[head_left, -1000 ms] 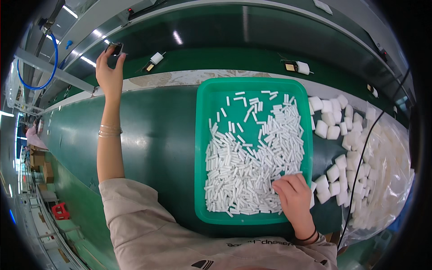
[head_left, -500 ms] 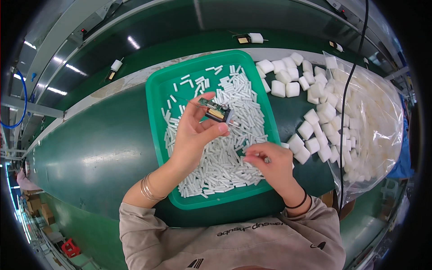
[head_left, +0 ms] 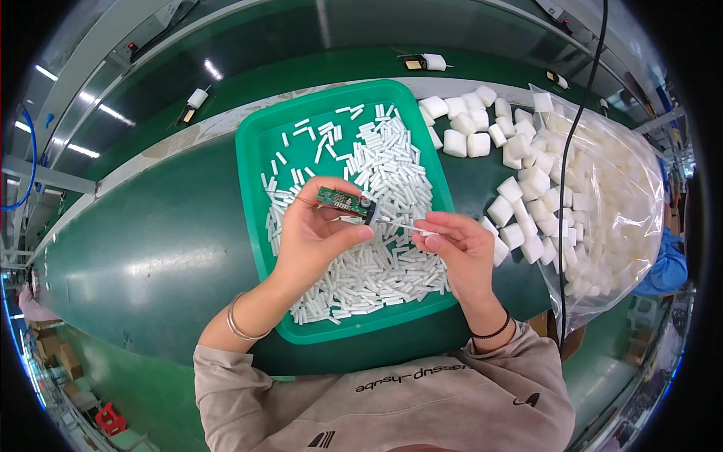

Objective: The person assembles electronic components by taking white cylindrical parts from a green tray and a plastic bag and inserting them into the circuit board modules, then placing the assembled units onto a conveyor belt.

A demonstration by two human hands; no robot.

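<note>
A small electronic module with a green circuit board and a dark body is pinched in my left hand, above the tray. From its right end a thin pale rod reaches toward my right hand. My right thumb and fingers close on a small white tube, in line with the rod; whether the rod enters the tube cannot be made out. Under both hands is a green tray, strewn with many loose white tubes, heaped thickest at the right and near side.
White foam blocks lie right of the tray, spilling from a clear plastic bag. A black cable hangs in front of the bag. Several modules with white foam blocks, one module among them, lie on the green belt beyond.
My right hand has risen from the tubes in the tray to the module's right end, with a tube in its fingers. My left hand has turned the module, showing more circuit board.
</note>
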